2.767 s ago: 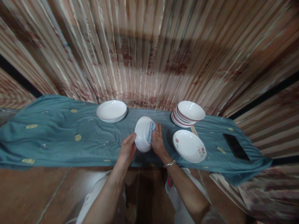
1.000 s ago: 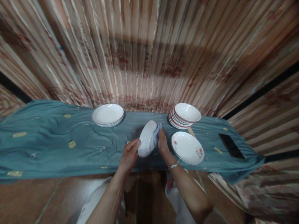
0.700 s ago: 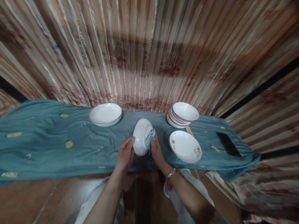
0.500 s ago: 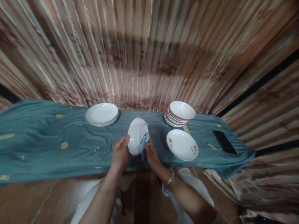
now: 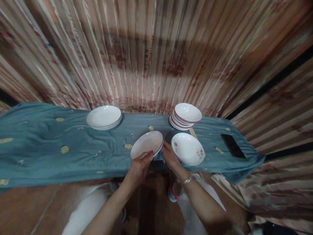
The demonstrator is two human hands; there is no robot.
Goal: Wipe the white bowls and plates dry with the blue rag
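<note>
My left hand [image 5: 142, 164] grips the near rim of a white deep plate [image 5: 148, 143] with a thin dark edge. The plate is tilted, its hollow side facing me, above the front part of the table. At its right edge is my right hand [image 5: 168, 153], fingers partly hidden behind the plate. A bit of the blue-grey cloth [image 5: 160, 156] shows below the rim beside that hand. Just to the right lies a white plate with red flowers [image 5: 187, 149].
A stack of white plates [image 5: 104, 117] stands at the back left. Stacked red-rimmed bowls [image 5: 187, 112] stand at the back right. A black phone [image 5: 233, 146] lies near the right end of the table's green cloth [image 5: 49, 153]. A curtain [image 5: 146, 65] hangs behind.
The deep plate has turned from showing its underside to showing its inside. My left hand has moved right along its near rim; my right hand has shifted right, the cloth now mostly hidden.
</note>
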